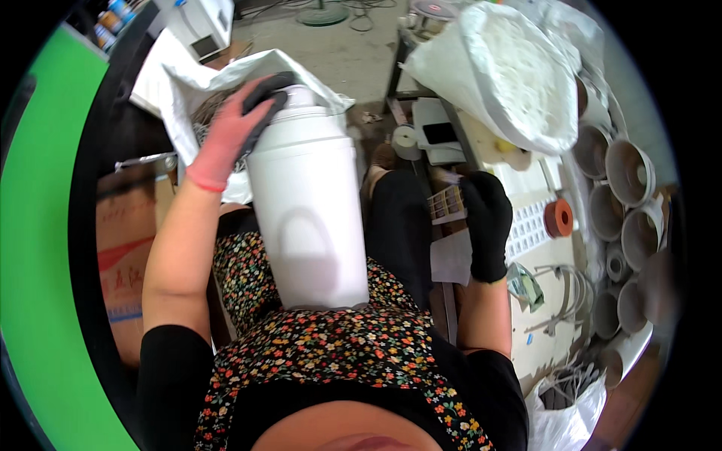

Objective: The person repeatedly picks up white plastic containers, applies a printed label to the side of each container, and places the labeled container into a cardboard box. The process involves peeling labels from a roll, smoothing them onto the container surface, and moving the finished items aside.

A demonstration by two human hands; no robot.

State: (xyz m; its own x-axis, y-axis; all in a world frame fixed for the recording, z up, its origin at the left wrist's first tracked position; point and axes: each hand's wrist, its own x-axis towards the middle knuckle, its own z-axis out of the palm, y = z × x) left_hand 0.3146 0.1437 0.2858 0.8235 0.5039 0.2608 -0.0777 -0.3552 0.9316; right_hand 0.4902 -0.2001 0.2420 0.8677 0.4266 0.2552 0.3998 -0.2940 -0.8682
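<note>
A tall white plastic canister (pixel 312 214) stands on my lap, leaning against my flowered apron. My left hand (pixel 244 124), in a pink glove with dark grey fingers, grips the knob-like top of its lid. In a black glove, my right hand (pixel 487 222) is to the right of my thigh, fingers curled. A small sheet of labels (pixel 447 204) with a grid of squares sticks out from its left side, seemingly pinched by the fingers, whose tips are hidden. Beside this hand, a larger white label sheet (pixel 529 228) lies on the bench.
On the bench (pixel 560 312) are a brown tape roll (pixel 558 218), looped grey tubing (pixel 568 301) and a large white sack (pixel 519 83). Grey cylinders (pixel 630 173) are stacked along the right. An open white sack (pixel 177 83) stands behind my left hand, and a cardboard box (pixel 128 263) is at left.
</note>
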